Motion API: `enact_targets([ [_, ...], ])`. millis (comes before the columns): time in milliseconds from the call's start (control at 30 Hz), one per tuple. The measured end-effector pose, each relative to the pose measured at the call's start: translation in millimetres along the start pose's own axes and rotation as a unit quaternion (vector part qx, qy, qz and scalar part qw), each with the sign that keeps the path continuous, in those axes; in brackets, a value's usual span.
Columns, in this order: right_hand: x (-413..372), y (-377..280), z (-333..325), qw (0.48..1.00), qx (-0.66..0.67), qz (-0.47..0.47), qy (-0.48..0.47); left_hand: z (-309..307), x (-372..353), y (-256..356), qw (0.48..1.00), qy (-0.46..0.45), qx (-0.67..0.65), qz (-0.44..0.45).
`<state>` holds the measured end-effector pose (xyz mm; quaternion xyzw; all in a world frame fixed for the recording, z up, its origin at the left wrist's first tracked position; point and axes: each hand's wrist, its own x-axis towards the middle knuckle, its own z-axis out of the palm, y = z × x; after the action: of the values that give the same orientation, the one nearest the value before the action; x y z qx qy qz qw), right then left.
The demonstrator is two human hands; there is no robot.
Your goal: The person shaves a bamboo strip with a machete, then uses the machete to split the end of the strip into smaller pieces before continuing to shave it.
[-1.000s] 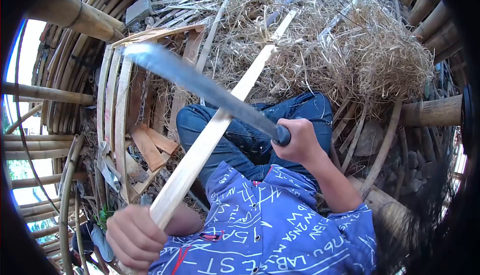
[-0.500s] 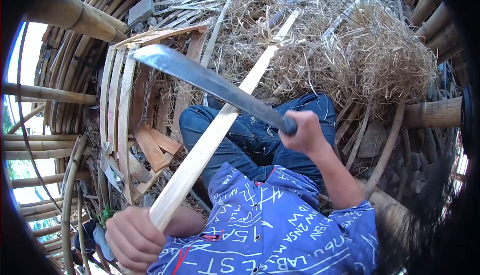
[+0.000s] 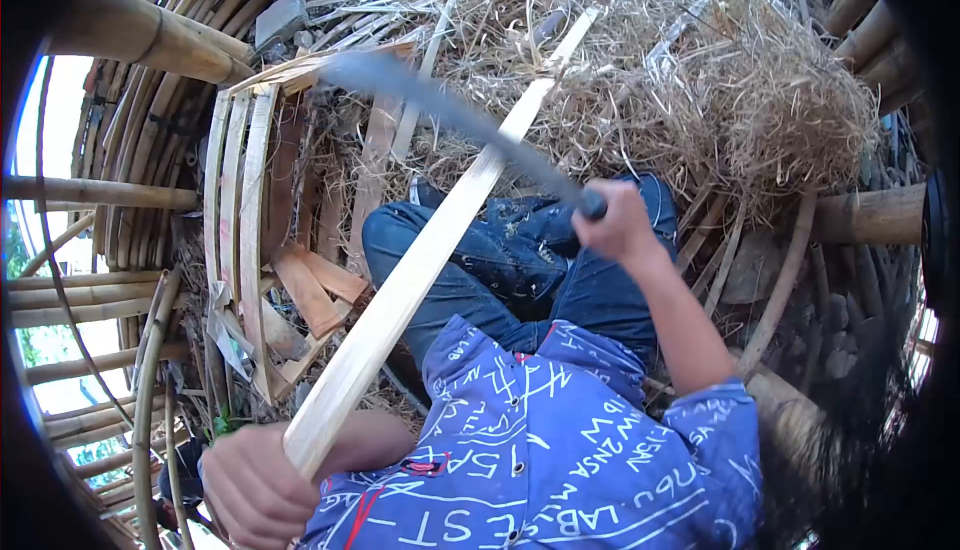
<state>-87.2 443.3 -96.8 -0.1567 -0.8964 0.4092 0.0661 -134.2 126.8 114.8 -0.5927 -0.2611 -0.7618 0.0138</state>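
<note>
My left hand is wrapped round the near end of a long pale bamboo strip, low at the left of the view. The strip runs up and away across my lap, its far end over a heap of shavings. My right hand grips the dark handle of a machete. Its broad blade points to the upper left and lies across the strip's upper half, slightly blurred. Near the blade, a curl of shaving stands up from the strip's far part.
A large heap of dry shavings spreads ahead of my crossed legs in jeans. Several curved slats stand at the left, beside short wood pieces. Bamboo poles form walls on both sides. A grey block sits at the upper left.
The machete has slid along the strip toward its far end, with my right hand moving up and slightly right. My left hand has shifted slightly down and left, still holding the strip.
</note>
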Motion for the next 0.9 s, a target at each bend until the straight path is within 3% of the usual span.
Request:
enact_targets([
  [67,23,40,-1,0.992,-0.044,0.118,0.016,1,2,-5,0.999,-0.003,-0.04,0.004],
  [167,32,42,-12,0.993,-0.059,0.089,0.04,1,4,2,0.999,-0.011,-0.049,0.015],
  [267,6,-7,-16,0.999,-0.009,0.04,0.021,-2,6,11,0.997,0.01,-0.064,0.048],
  [333,-2,-4,-11,0.998,-0.004,0.067,0.013,-4,8,14,0.993,0.014,-0.088,0.071],
  [467,-5,5,6,0.999,0.038,0.017,0.024,-4,10,14,0.988,-0.006,-0.128,0.089],
  [533,-5,8,3,0.94,0.308,0.116,-0.094,-5,12,11,0.982,-0.019,-0.159,0.101],
  [567,-7,-1,-2,0.87,0.432,0.185,-0.146,-6,11,10,0.978,-0.026,-0.175,0.107],
  [600,-10,2,-2,0.873,0.427,0.186,-0.146,-5,11,9,0.978,-0.023,-0.176,0.111],
  [667,-9,12,4,0.723,0.604,0.222,-0.253,-6,13,10,0.97,0.013,-0.222,0.097],
  [733,-7,14,9,0.704,0.622,0.207,-0.274,2,12,26,0.98,0.061,-0.157,0.103],
  [800,-8,11,15,0.715,0.619,0.218,-0.242,8,26,47,0.978,0.05,-0.001,-0.2],
  [833,-10,8,17,0.723,0.616,0.219,-0.223,-1,3,16,0.99,0.076,-0.063,0.102],
  [867,-11,4,21,0.724,0.615,0.218,-0.224,1,-6,10,0.99,0.076,-0.063,0.104],
  [900,-12,0,24,0.775,0.568,0.206,-0.183,2,-12,6,0.988,0.12,-0.025,0.098],
])
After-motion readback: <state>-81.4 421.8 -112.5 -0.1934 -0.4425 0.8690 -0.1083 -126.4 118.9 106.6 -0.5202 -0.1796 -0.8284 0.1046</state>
